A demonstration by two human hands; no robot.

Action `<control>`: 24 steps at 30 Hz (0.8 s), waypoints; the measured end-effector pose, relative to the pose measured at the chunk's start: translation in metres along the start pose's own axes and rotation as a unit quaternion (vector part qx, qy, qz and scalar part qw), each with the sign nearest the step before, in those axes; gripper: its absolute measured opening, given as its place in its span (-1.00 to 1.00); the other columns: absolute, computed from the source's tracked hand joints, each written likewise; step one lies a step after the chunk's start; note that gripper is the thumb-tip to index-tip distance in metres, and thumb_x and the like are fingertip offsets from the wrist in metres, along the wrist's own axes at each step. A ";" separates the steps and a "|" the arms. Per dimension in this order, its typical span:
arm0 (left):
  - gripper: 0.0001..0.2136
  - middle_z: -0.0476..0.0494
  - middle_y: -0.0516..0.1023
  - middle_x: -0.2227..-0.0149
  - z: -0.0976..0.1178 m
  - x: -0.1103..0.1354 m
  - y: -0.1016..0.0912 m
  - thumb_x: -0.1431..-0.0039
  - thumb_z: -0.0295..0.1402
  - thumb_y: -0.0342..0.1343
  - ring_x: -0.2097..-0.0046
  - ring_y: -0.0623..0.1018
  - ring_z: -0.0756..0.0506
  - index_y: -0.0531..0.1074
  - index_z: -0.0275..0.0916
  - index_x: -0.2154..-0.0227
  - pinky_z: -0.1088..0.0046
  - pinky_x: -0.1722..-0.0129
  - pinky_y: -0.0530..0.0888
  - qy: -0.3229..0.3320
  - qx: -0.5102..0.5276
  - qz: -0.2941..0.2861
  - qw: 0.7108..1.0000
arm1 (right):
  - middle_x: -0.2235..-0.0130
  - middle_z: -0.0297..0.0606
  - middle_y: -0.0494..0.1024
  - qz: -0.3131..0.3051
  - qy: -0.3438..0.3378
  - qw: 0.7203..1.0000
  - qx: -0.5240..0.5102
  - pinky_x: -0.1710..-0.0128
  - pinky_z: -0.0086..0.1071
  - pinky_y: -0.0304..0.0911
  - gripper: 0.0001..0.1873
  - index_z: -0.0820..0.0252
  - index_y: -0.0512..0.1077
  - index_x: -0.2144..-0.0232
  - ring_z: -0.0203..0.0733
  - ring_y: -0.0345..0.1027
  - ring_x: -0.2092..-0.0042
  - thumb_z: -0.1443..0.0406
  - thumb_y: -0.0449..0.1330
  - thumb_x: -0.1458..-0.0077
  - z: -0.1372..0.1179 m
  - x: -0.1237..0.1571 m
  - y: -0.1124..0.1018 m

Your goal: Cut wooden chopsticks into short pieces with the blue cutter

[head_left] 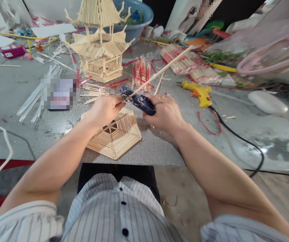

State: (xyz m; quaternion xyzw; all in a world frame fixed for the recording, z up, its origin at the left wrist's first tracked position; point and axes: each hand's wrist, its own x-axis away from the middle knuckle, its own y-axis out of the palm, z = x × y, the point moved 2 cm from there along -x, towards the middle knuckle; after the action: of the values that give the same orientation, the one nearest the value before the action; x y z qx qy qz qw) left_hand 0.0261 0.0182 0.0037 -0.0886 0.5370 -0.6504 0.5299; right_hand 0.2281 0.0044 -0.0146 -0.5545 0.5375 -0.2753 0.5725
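Note:
My right hand is closed around a dark-blue-handled cutting tool; its exact kind I cannot make out. A long thin wooden stick crosses the tool and slants up to the right. Just left of the tool, my left hand is closed in a pinch at the stick's lower end, with the fingertips partly hidden. Below both hands lies a hexagonal panel of wooden sticks, flat near the table edge, its centre ribbed and open. Behind them stands a tiered stick pagoda. Loose short sticks lie beyond my left hand.
A yellow glue gun with a black cord rests to the right. Packaged chopsticks and a blue basin are farther back. On the left are a phone and clear glue sticks. A white mouse-shaped object sits far right.

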 end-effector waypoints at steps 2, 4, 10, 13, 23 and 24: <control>-0.83 -0.03 0.52 0.54 0.000 0.000 0.000 -0.16 -0.41 0.06 0.44 0.50 0.01 0.51 -0.27 0.49 0.50 0.40 0.34 0.001 0.000 0.001 1.000 | 0.01 -0.03 0.54 0.001 0.002 1.000 -0.002 -0.04 -0.06 0.19 -0.41 0.26 0.37 -0.09 0.11 0.41 -0.02 0.30 0.12 0.06 0.000 0.000 0.001; -0.83 -0.05 0.54 0.52 0.001 0.000 0.000 -0.16 -0.42 0.06 0.43 0.51 0.00 0.52 -0.27 0.48 0.49 0.39 0.34 -0.002 -0.003 -0.001 1.000 | 0.01 -0.03 0.54 0.002 0.001 1.000 -0.005 -0.04 -0.07 0.19 -0.41 0.26 0.36 -0.09 0.10 0.41 -0.02 0.29 0.12 0.05 0.000 0.000 0.001; -0.83 -0.07 0.56 0.51 0.001 0.000 0.001 -0.17 -0.42 0.05 0.44 0.53 -0.02 0.55 -0.26 0.43 0.48 0.39 0.35 -0.009 -0.018 -0.004 1.000 | 0.04 -0.03 0.55 -0.007 0.005 1.000 0.004 -0.05 -0.05 0.19 -0.42 0.27 0.38 -0.08 0.11 0.42 0.00 0.28 0.14 0.05 0.000 0.000 0.003; -0.82 -0.08 0.55 0.52 0.000 0.001 0.003 -0.17 -0.41 0.06 0.44 0.53 -0.03 0.54 -0.26 0.45 0.48 0.40 0.35 -0.010 -0.025 -0.003 1.000 | 0.05 -0.01 0.56 -0.005 0.006 1.000 0.017 -0.04 -0.07 0.20 -0.43 0.28 0.38 -0.07 0.11 0.43 0.02 0.26 0.14 0.04 0.000 0.000 0.003; -0.80 -0.10 0.56 0.53 0.001 0.001 0.002 -0.19 -0.37 0.04 0.43 0.54 -0.05 0.56 -0.24 0.43 0.48 0.42 0.33 -0.018 -0.037 -0.010 0.999 | 0.13 0.02 0.58 -0.020 0.017 0.999 0.043 0.01 -0.09 0.21 -0.46 0.34 0.42 -0.02 0.11 0.45 0.09 0.25 0.08 0.03 -0.003 0.000 0.000; -0.80 -0.10 0.57 0.52 0.001 0.001 0.003 -0.19 -0.38 0.04 0.43 0.55 -0.05 0.57 -0.24 0.43 0.48 0.42 0.33 -0.020 -0.038 -0.013 0.999 | 0.14 0.02 0.58 -0.026 0.022 0.998 0.046 0.01 -0.09 0.22 -0.47 0.33 0.42 -0.01 0.10 0.46 0.11 0.25 0.08 0.03 -0.004 0.000 -0.001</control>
State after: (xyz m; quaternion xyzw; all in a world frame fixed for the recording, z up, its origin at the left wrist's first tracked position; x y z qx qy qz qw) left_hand 0.0283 0.0173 0.0018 -0.1283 0.5498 -0.6342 0.5282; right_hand 0.2245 0.0030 -0.0127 -0.5351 0.5221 -0.3261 0.5785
